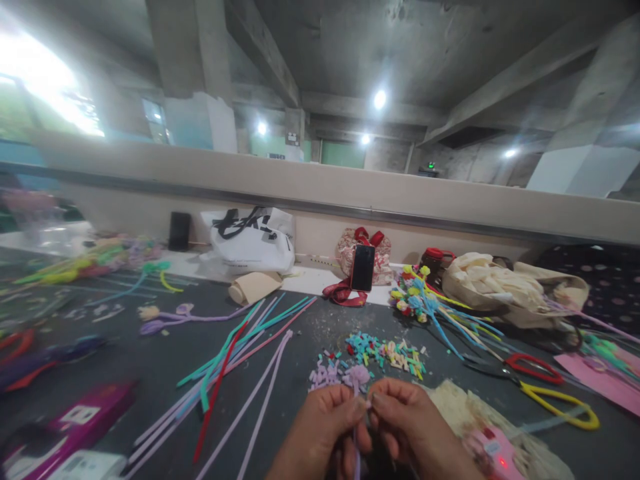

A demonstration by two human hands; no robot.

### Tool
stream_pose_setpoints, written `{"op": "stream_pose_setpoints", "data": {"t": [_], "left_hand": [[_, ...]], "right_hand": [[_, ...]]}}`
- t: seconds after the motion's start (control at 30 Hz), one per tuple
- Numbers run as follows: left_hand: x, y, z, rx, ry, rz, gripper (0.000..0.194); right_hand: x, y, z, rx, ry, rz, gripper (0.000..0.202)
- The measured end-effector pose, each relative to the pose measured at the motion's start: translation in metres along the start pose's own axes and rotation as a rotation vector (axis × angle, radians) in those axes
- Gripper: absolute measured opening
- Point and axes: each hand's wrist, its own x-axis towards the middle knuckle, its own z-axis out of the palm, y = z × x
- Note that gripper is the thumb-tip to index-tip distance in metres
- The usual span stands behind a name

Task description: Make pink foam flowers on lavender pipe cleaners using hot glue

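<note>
Left hand pinching a lilac flower by its stem near the counter's front edge; right hand's fingertips pinched alongside, contents unclear.

Cut pieces lie before the phone and left of the scissors.

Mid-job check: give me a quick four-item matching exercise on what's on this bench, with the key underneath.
1. Lilac flower
2. Scissors
3. Phone with red edge
4. White bag

A. In front of the patterned bag
B. Printed in black
C. At the fingertips of the left hand and right hand
D. Partly red, partly yellow

Pairs: 1-C, 2-D, 3-A, 4-B
</note>
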Motion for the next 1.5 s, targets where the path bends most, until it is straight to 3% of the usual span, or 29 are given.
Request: {"op": "stream_pose_setpoints", "data": {"t": [0.07,0.13,0.33,0.6,0.77,1.13,1.5], "left_hand": [[0.001,-0.001,-0.001,-0.006,0.013,-0.017,0.042],[0.001,-0.002,-0.001,-0.019,0.013,-0.025,0.042],[0.003,-0.004,-0.003,-0.039,-0.033,-0.043,0.043],[0.0,-0.003,0.0,0.112,0.06,-0.061,0.029],[-0.005,-0.001,0.006,0.244,0.095,-0.109,0.015],[-0.007,0.004,0.014,0.407,0.119,-0.219,0.012],[-0.009,0.006,0.015,0.424,0.107,-0.182,0.012]], "right_hand": [[-0.001,-0.002,0.0,-0.141,0.153,-0.069,0.028],[-0.004,-0.004,0.0,-0.272,0.219,-0.157,0.024],[-0.013,-0.011,0.003,-0.646,0.094,-0.333,0.017],[-0.02,-0.038,-0.015,-0.826,0.064,-0.435,0.015],[-0.022,-0.049,-0.019,-0.908,-0.036,-0.543,0.016],[-0.023,-0.052,-0.021,-0.93,-0.111,-0.521,0.012],[-0.022,-0.05,-0.019,-1.065,-0.173,-0.548,0.008]]}}
